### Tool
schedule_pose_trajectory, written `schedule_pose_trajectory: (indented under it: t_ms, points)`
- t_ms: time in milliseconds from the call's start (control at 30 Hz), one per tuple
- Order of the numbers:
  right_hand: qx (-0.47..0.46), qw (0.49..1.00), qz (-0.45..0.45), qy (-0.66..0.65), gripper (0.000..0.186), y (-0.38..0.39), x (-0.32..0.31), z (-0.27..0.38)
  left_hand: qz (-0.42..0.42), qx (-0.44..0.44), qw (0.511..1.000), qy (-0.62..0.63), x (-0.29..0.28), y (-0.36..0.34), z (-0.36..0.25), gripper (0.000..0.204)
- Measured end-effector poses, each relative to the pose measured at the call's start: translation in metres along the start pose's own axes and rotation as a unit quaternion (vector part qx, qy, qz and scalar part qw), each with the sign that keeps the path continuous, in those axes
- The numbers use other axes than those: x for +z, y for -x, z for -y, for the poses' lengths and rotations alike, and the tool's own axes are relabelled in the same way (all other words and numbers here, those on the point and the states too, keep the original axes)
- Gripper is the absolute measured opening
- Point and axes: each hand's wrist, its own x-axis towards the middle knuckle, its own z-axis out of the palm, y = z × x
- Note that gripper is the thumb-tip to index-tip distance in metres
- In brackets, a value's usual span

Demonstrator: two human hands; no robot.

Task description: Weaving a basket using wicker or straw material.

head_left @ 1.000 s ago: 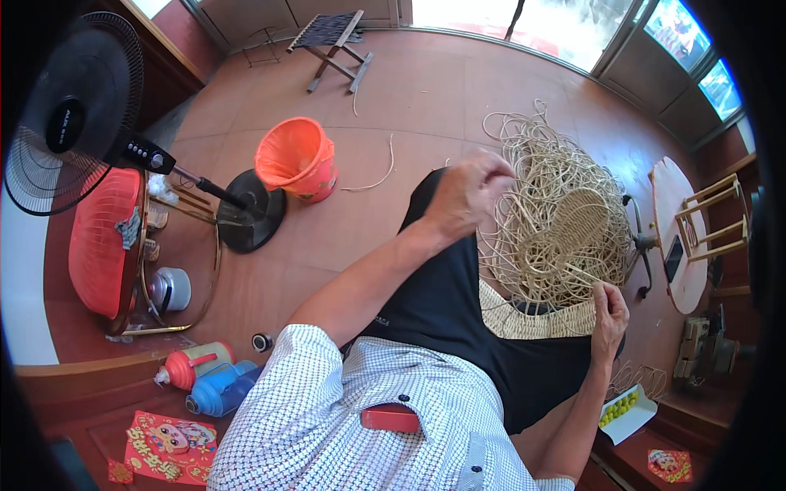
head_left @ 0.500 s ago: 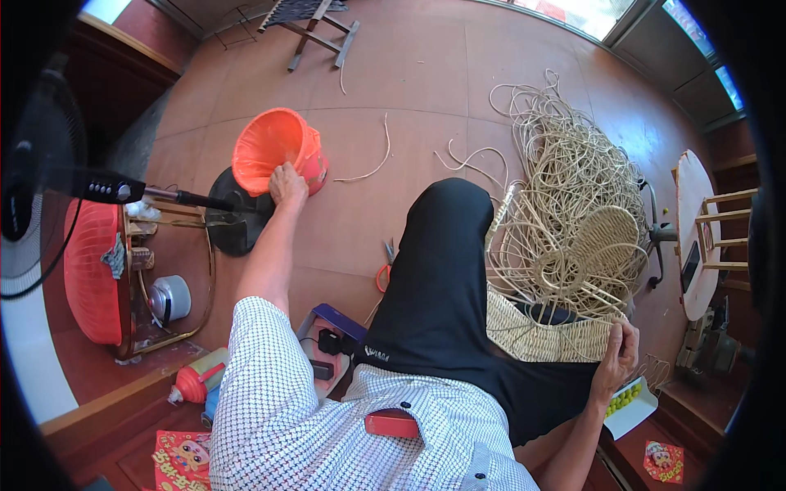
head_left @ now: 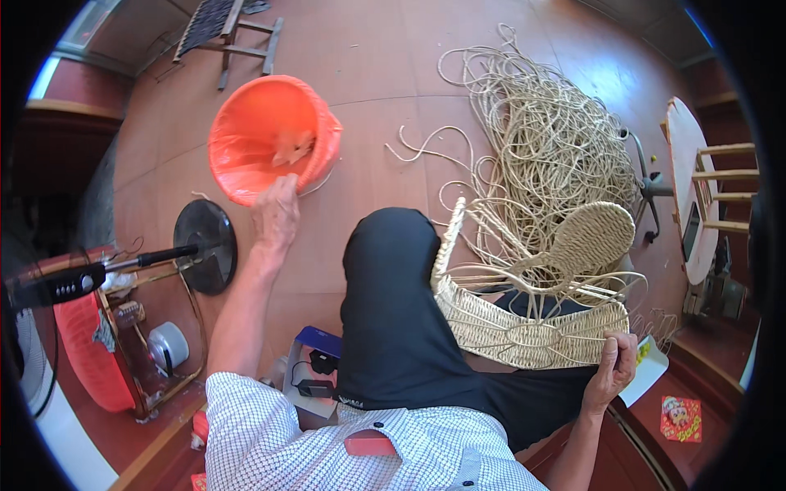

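Note:
My left hand [head_left: 277,211] is closed on the near rim of an orange bin [head_left: 233,155] lined with a thin orange plastic bag. The bin's mouth tilts toward me, and some pale scraps [head_left: 293,149] show blurred inside. My right hand [head_left: 616,368] pinches the right end of a woven straw piece [head_left: 483,331] lying across my lap. This piece has a curved woven band, loose looped strands and an oval woven panel [head_left: 596,237] standing at its back.
A large heap of straw cord [head_left: 540,123] lies on the floor at the right. A fan's black base [head_left: 205,245] stands left, near a red mesh cover [head_left: 90,352] and a silver pot [head_left: 168,345]. A folding stool [head_left: 246,41] is at the far left; a round-topped stool [head_left: 686,188] lies tipped right.
My left hand has pulled the bin away from the fan base, its mouth now turned more toward me. The view has shifted. My right hand keeps hold of the woven straw piece.

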Motion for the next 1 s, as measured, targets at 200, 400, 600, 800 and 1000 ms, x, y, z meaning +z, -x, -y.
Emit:
schedule_pose_trajectory:
  t_ms: [200,400,600,800,1000]
  points:
    - [0.017,1.000,0.013,0.016,0.022,0.002,-0.004,0.005,0.144,0.056,0.988,0.017,0.030,-0.013,-0.091,0.019]
    - [-0.004,1.000,-0.006,0.010,0.022,0.001,-0.001,0.000,0.195,0.068,0.974,0.091,0.065,-0.015,-0.122,0.030]
    - [0.038,0.999,0.003,0.024,0.024,0.007,-0.010,-0.012,0.291,0.124,0.947,0.060,0.082,-0.023,-0.146,0.039]
    - [-0.008,0.999,0.005,0.046,0.027,-0.001,-0.005,-0.010,0.076,0.258,0.951,0.150,0.029,-0.066,-0.123,0.067]
    - [0.046,0.999,0.012,0.011,0.030,-0.006,-0.004,-0.006,0.235,0.034,0.688,0.686,-0.193,-0.131,-0.183,0.071]
